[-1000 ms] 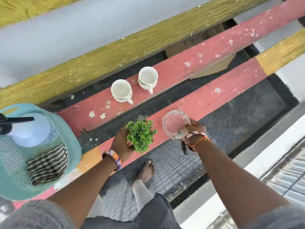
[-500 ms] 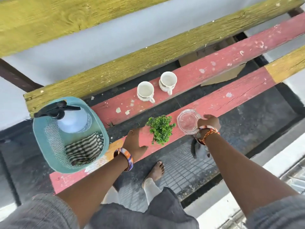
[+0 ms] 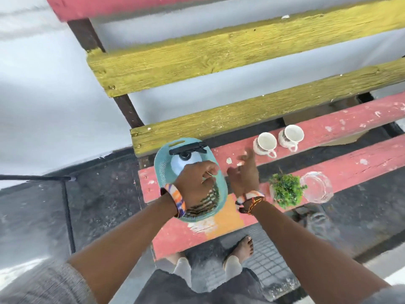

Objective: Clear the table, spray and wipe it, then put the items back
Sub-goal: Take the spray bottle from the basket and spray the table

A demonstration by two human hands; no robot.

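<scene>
**Both hands over the basket end of the slatted table**

The left hand [image 3: 195, 183] hangs above the teal basket [image 3: 163, 172], fingers curled in loosely; whether they pinch anything cannot be told. Under it lies a striped cloth [image 3: 209, 199] in the basket's near end, and beyond its knuckles stands the spray bottle [image 3: 184, 161], seen from above, its black trigger head [image 3: 187, 149] lying crosswise and pointing right. The basket's long axis runs away from the person, tilted slightly left; its near rim sits well in from the near edge of the red plank [image 3: 197, 235].

The right hand [image 3: 244, 174] is spread open and empty, blurred, just right of the basket, fingers aimed away. To its right on the same plank sit a small green plant [image 3: 286, 189] and, touching it, a clear glass dish [image 3: 316, 186]. Beyond the fingertips, across a dark gap, two white cups [image 3: 266, 140] stand side by side on the next red plank, handles toward the person. Bare plank stretches right of them.
</scene>
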